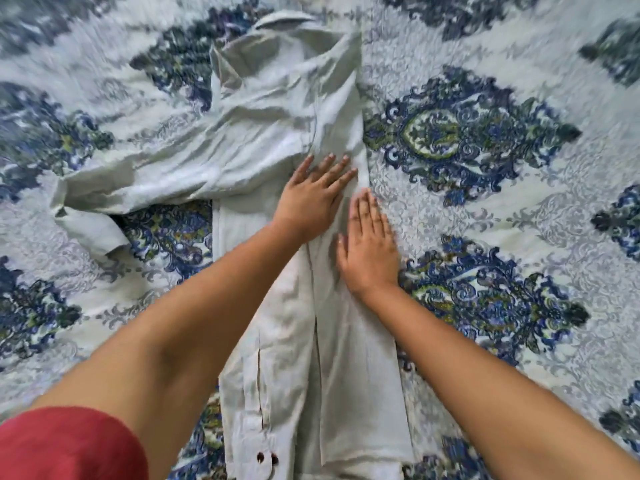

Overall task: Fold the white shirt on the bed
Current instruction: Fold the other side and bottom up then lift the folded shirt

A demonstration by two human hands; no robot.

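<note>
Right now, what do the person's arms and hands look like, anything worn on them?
Both forearms are bare down to the hands. The left hand and right hand show no gloves, rings, watch or bracelets that I can see. The only clothing in view is a red sleeve at the left upper arm, bottom left corner. The right arm shows no sleeve within the frame.

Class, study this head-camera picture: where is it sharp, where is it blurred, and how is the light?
Head view: the bedspread pattern right of the white shirt is crisp; the top and left edges smear with motion blur; the right hand is slightly blurred, the left hand clearer; lighting is soft and even, with faint shadows under the arms and no glare.
</note>
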